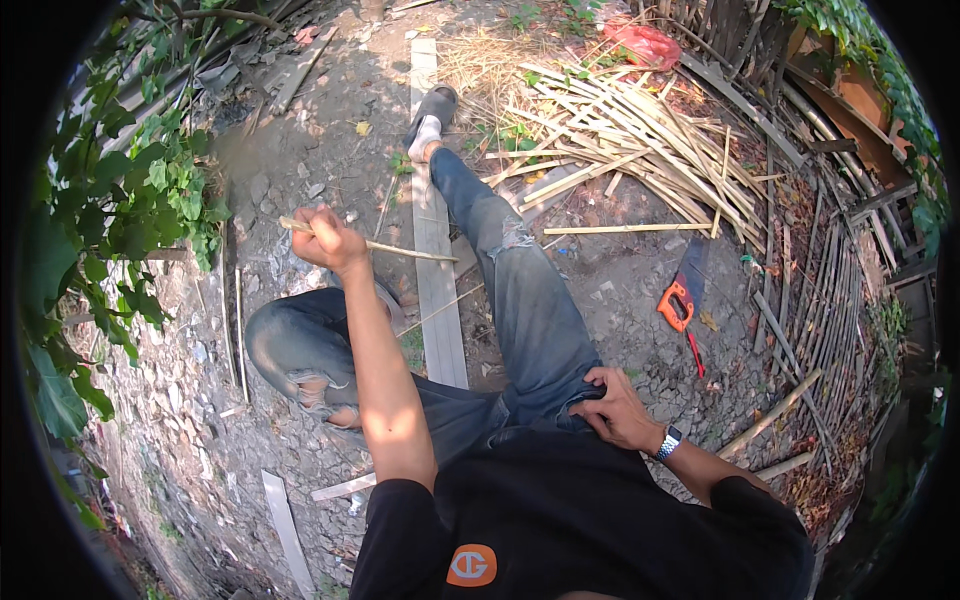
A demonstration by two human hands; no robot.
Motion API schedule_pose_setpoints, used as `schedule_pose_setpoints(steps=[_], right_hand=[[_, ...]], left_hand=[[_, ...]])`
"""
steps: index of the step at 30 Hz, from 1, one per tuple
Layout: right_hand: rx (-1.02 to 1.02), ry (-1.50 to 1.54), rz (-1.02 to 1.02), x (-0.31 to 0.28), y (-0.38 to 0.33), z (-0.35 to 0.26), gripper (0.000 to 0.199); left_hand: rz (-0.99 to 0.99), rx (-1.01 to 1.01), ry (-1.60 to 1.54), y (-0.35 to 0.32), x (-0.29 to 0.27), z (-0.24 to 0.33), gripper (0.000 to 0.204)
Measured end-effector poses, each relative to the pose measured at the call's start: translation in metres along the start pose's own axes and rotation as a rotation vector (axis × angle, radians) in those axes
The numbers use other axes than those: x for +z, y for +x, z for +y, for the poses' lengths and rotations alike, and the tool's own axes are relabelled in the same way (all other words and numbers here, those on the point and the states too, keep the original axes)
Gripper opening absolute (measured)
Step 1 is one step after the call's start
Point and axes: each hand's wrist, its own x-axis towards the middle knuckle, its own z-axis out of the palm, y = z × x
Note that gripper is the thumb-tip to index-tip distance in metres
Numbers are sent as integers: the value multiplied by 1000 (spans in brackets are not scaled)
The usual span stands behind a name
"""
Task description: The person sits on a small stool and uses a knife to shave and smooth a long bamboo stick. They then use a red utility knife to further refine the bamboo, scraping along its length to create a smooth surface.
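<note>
The fisted left hand (330, 243) holds the stick (412, 251) pointing rightward over the plank (437, 310). The right hand (618, 412), half-curled, touches the jeans (540, 310), grip unclear.

The shirt (620, 510) bears one printed logo (472, 566) on its front: orange with rounded corners, crossed by pale, letter-like strokes joined into a single mark. Any marking on the saw (677, 304) or watch (674, 434) is too small to read.
</note>
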Motion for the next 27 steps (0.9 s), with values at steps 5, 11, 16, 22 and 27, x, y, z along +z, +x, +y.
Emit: schedule_pose_setpoints(steps=[5,11,16,22,27], right_hand=[[2,-43,37,-7,0,-4,18],[79,94,107,6,0,1,12],[22,10,17,-4,1,3,19],[-70,-25,-59,-10,10,14,24],[-81,-100,-88,-10,18,19,32]], left_hand=[[-36,-31,14,-6,3,0,33],[-38,-39,-48,-12,8,2,33],[-42,-44,-61,-9,9,-3,32],[-53,-12,-29,-15,17,0,32],[-54,-5,-44,-14,17,3,32]])
